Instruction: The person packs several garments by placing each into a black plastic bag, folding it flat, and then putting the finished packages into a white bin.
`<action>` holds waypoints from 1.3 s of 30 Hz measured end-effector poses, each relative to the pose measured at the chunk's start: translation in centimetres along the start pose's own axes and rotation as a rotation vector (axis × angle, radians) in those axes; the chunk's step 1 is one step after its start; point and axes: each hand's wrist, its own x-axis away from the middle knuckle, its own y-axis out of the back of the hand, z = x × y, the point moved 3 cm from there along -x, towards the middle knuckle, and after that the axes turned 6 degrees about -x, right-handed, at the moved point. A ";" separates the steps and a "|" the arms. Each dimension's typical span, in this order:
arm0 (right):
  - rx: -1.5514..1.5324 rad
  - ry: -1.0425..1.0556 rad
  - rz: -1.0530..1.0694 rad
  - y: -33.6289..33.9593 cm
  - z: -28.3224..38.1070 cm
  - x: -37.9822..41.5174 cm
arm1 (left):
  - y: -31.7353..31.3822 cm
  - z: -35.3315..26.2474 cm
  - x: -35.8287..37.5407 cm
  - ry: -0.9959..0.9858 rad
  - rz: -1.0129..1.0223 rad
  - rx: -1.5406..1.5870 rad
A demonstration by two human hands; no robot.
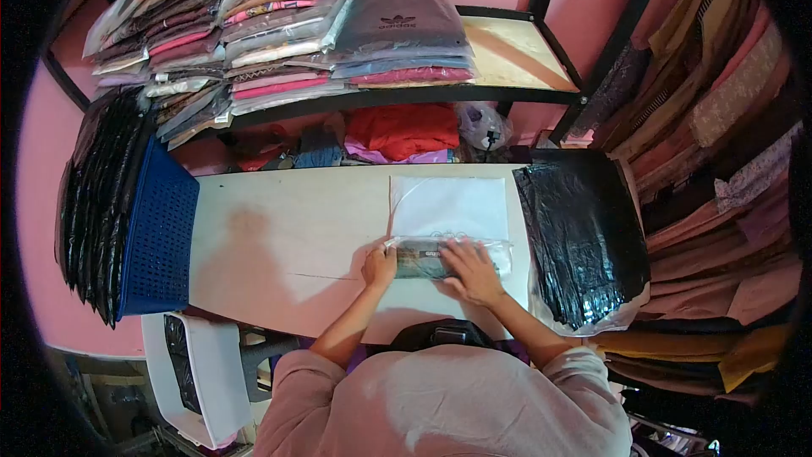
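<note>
both hands press flat on clear-bagged garment (440, 257): left hand (380, 267) at its end, right hand (470, 271) on top, neither clamped. slick plastic could slide on table (279, 237), garment bunching inside.

adidas wordmark with trefoil logo: on dark bagged garment (397, 21) topping the shelf stack | small dark label on clear-bagged garment (440, 256) under both hands: print too small to read | other text: none legible
</note>
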 end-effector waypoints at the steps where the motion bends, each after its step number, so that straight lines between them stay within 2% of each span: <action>1: 0.079 0.069 -0.011 -0.7 0.3 -0.1 | -0.1 -1.2 1.7 -0.154 -0.418 -0.044; 2: 0.158 0.139 -0.023 -0.9 0.5 -0.3 | 0.0 -2.4 3.4 -0.307 -0.839 -0.084; 3: 0.126 0.139 -0.050 -1.4 0.9 -1.6 | 1.0 -2.9 3.3 -0.317 -0.851 -0.125; 5: -0.101 0.105 0.074 -0.7 0.0 -2.1 | -1.1 -5.7 3.8 -0.874 -0.449 -0.315; 6: -0.102 0.099 0.087 -0.5 -0.5 -1.5 | -1.6 -5.7 3.9 -0.868 -0.439 -0.308; 8: -0.029 0.143 0.051 -0.1 -1.1 -1.5 | -2.5 -5.9 3.7 -1.020 -0.227 -0.578; 14: -0.173 0.169 0.069 0.1 -2.6 -1.1 | -1.8 -5.6 2.1 -1.111 -0.078 -0.537; 19: -0.191 0.123 -0.009 0.5 -4.9 2.1 | -0.9 -2.1 2.3 -1.125 -0.112 -0.487; 21: -0.226 0.104 -0.101 0.7 -5.6 2.9 | -0.4 -0.7 2.1 -1.014 -0.097 -0.460; 22: -0.254 0.100 -0.204 1.3 -5.4 3.1 | -0.3 -0.5 1.9 -1.016 -0.093 -0.463; 23: -0.256 0.096 -0.203 0.9 -5.9 3.3 | -0.3 -0.5 1.8 -1.047 -0.129 -0.444; 25: -0.541 -0.029 -0.273 0.4 -7.4 3.2 | 0.2 -0.7 1.8 -1.077 -0.167 -0.424; 26: -0.643 -0.120 -0.432 0.0 -8.0 2.9 | 0.8 -0.8 1.3 -0.987 -0.148 -0.274; 27: -0.642 -0.121 -0.434 0.2 -8.5 2.6 | 1.5 -1.1 1.1 -0.894 -0.126 -0.127; 28: -0.753 -0.298 -0.400 0.2 -9.6 2.2 | 2.2 -1.8 1.1 -0.904 -0.286 -0.023; 29: -0.861 -0.476 -0.363 0.0 -10.7 1.8 | 2.6 -2.5 0.9 -0.907 -0.284 -0.024; 30: -0.831 -0.360 -0.501 0.6 -11.1 1.0 | 3.6 -3.3 0.8 -0.817 -0.300 0.155; 31: -1.008 -0.235 -0.597 4.5 -8.2 -0.3 | 4.6 -4.1 0.6 -0.722 -0.315 0.332; 32: -1.009 -0.249 -0.636 6.5 -7.7 -0.8 | 5.3 -5.6 0.7 -0.721 -0.314 0.331; 34: -1.044 -0.271 -0.752 10.1 -5.9 -1.9 | 7.3 -8.4 1.4 -0.768 -0.585 0.609; 35: -1.074 -0.277 -0.832 11.5 -4.9 -2.6 | 8.0 -10.0 1.9 -0.764 -0.583 0.608; 37: -0.697 -0.328 -0.899 13.6 -4.9 -3.4 | 9.2 -12.6 2.6 -0.703 -0.701 0.532; 38: -0.662 -0.371 -0.880 13.5 -5.7 -3.8 | 9.0 -12.8 2.0 -0.615 -0.648 0.453; 39: -0.626 -0.411 -0.861 12.9 -7.1 -4.1 | 8.5 -12.5 1.1 -0.617 -0.646 0.455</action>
